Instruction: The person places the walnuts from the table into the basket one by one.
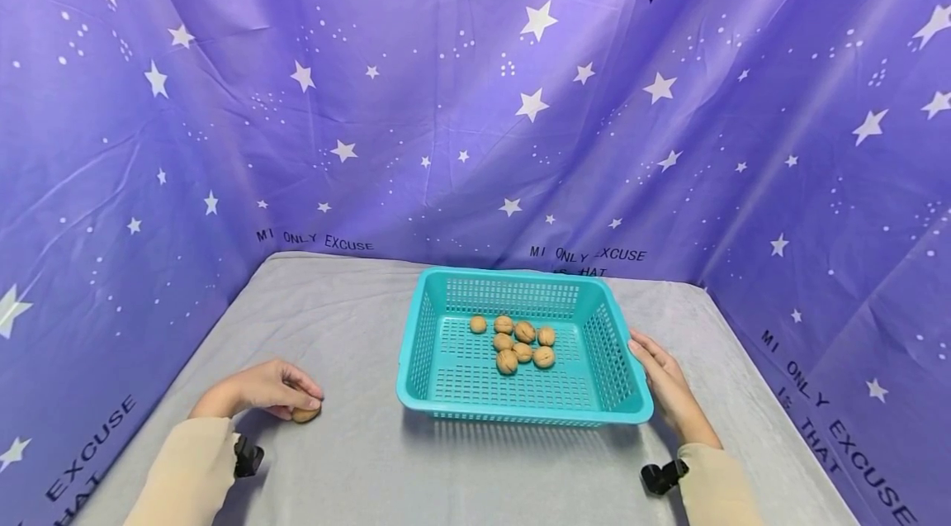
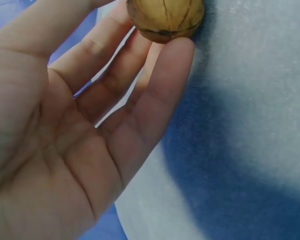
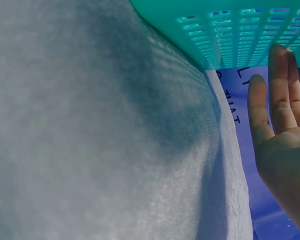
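Note:
At the left of the head view, my left hand (image 1: 276, 388) grips a walnut (image 1: 305, 414) by its fingertips, low over the grey cloth. The left wrist view shows the same walnut (image 2: 166, 19) at the fingertips, its seam visible and its top cut off by the frame. A turquoise perforated plastic basket (image 1: 520, 413) stands right of centre, with several walnuts (image 1: 523, 353) grouped on its floor. My right hand (image 1: 669, 384) rests against the basket's right side. In the right wrist view, its fingers (image 3: 279, 90) are nearly straight against the basket wall (image 3: 230, 37).
A grey cloth (image 1: 349, 476) covers the table, slightly wrinkled. Purple curtains (image 1: 446, 97) with white stars and printed words enclose its back, left and right sides. Black wrist cameras (image 1: 248, 457) sit at both cuffs.

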The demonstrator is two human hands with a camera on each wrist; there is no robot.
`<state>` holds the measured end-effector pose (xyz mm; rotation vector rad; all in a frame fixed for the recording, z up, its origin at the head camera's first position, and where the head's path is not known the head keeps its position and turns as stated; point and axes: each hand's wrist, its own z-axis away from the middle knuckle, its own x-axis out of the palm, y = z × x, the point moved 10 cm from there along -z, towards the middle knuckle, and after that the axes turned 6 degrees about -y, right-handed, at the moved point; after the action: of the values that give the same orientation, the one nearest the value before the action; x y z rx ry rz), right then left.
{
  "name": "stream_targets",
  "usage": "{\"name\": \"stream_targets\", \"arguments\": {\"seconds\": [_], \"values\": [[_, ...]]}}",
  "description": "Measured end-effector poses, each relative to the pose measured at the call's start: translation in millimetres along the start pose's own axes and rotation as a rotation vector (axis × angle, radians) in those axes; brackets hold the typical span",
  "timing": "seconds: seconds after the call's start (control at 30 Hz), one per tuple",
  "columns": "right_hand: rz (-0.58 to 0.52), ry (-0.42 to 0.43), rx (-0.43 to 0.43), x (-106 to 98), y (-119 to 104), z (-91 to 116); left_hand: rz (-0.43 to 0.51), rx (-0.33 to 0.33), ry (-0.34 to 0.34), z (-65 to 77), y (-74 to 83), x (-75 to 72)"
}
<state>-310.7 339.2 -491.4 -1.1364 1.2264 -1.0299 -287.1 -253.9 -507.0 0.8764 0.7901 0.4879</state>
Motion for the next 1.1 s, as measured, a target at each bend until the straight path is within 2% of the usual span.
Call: {"name": "stream_targets", "arguments": {"seconds": [0.2,0.4,0.53,0.83,1.1], "values": [[-0.002,0.007,0.004,-0.6,1.7,-0.2,0.003,0.011,-0.001,-3.4,2.4,0.0],[0.015,0.011,0.012,-0.9,2.5,-0.3,0.026,0.071,-0.019,-6.1,19.1,-1.0],[0.024,0.012,0.015,-1.1,2.4,-0.8,0.016,0.111,-0.022,-10.2,33.7,-7.4],[0.016,0.012,0.017,0.2,3.1,-0.4,-0.058,0.173,0.032,-12.8,72.5,-28.9],[-0.003,0.005,0.013,0.1,1.9,-0.2,-0.125,0.176,0.099,-23.3,108.5,-43.7]]}}
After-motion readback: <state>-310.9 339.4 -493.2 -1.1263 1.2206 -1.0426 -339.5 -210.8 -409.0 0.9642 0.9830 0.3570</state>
